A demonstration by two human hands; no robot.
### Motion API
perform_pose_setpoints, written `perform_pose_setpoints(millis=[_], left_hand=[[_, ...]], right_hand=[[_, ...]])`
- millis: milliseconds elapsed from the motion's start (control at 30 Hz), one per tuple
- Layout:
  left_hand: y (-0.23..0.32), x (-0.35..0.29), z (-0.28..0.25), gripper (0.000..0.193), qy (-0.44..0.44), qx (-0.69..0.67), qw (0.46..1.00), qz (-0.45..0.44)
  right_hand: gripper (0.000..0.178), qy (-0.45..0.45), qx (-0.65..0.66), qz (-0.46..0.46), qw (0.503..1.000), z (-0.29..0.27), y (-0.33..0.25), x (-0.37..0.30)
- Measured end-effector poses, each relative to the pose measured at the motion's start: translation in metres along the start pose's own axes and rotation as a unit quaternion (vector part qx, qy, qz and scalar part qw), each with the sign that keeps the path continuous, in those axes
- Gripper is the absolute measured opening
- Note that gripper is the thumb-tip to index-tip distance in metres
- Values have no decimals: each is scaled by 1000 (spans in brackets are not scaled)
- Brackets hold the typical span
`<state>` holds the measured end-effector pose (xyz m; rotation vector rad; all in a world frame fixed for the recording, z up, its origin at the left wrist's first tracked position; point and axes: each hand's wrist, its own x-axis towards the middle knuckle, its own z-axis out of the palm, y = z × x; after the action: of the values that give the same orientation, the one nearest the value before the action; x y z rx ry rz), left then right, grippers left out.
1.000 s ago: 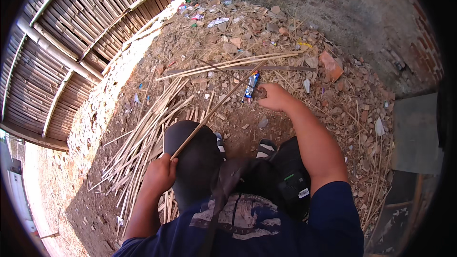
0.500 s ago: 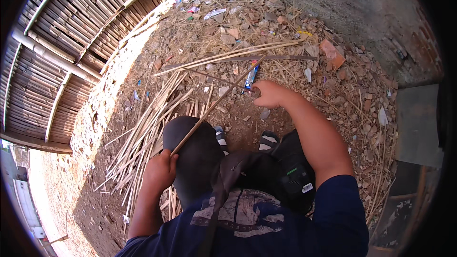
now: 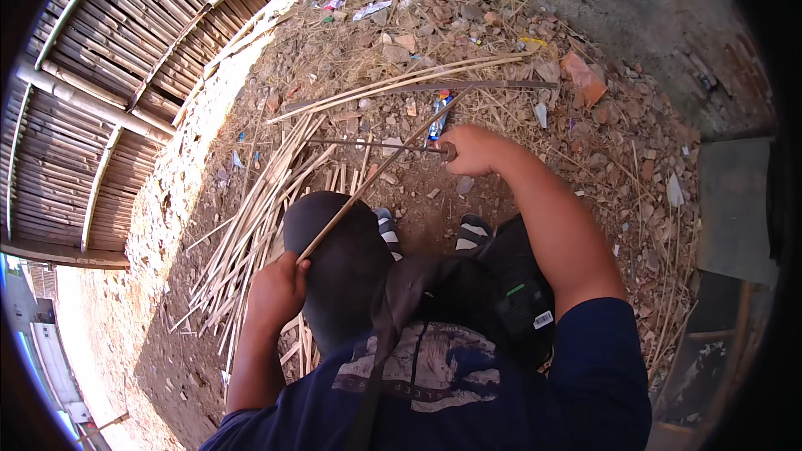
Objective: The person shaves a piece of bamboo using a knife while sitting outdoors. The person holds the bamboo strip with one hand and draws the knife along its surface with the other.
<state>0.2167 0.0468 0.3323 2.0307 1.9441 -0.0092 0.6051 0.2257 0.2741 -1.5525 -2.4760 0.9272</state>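
Note:
My left hand (image 3: 278, 288) is closed around the near end of a long bamboo strip (image 3: 386, 169), which slants up and away to the right above my left knee. My right hand (image 3: 472, 150) grips the round handle of a long, thin, dark-bladed knife (image 3: 368, 144). Its blade points left and crosses the strip; whether the two touch, I cannot tell. To the left of my leg lies a loose pile of split bamboo strips (image 3: 251, 234). Beyond my hands, several longer strips (image 3: 401, 79) lie across the ground beside a dark flat length (image 3: 493, 85).
A bamboo slat structure (image 3: 125, 42) stands at the left. A rough wall (image 3: 643, 25) rises at the far right, with a grey panel (image 3: 735, 209) nearby. Rubble, straw, litter and an orange brick piece (image 3: 583, 79) cover the ground. A black bag (image 3: 518, 284) rests by my right thigh.
The knife has turned nearly level, its tip nearer to me than before. The bamboo strip stays in my left hand at much the same slant. The whole view has shifted slightly.

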Motion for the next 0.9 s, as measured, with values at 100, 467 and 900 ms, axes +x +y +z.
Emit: perform_pose_setpoints(millis=[100, 467, 900], left_hand=[[3, -3, 1, 25, 12, 7, 1000, 11], [0, -1, -2, 25, 9, 7, 1000, 21], [0, -2, -2, 26, 11, -6, 1000, 25]], right_hand=[[37, -3, 154, 146, 977, -6, 15, -3], [58, 3, 125, 109, 986, 5, 19, 5], [30, 59, 74, 100, 990, 2, 22, 4]])
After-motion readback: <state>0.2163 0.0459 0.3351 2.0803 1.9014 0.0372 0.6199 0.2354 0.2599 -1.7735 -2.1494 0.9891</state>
